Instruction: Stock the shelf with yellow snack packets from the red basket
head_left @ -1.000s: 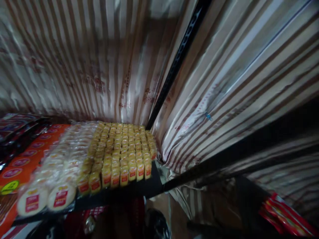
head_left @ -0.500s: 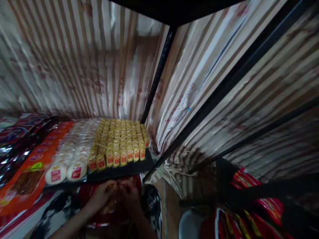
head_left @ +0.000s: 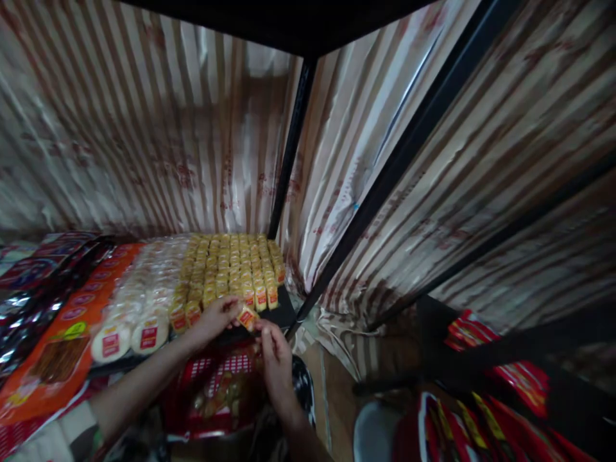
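Observation:
A small yellow wrapped snack with a red label [head_left: 247, 317] is pinched between my two hands at the front edge of the shelf. My left hand [head_left: 222, 314] grips its left end, and my right hand [head_left: 274, 346] has the right end between thumb and fingers. Just behind it stand rows of like yellow packets [head_left: 226, 269], their red labels facing me. Below my hands, a red checked bag [head_left: 185, 398] lies across my lap, with several small snacks showing in its middle.
White round packaged cakes [head_left: 150, 337] line up left of the yellow rows. Farther left lie an orange packet [head_left: 72, 321] and dark shiny packets [head_left: 29, 295]. A black metal post [head_left: 293, 141] rises at the corner before striped curtains [head_left: 216, 128]. Red packets [head_left: 481, 423] are at lower right.
Both hands have risen from over the red bag to the shelf's front edge, with the yellow snack now visible between them. The view has shifted slightly.

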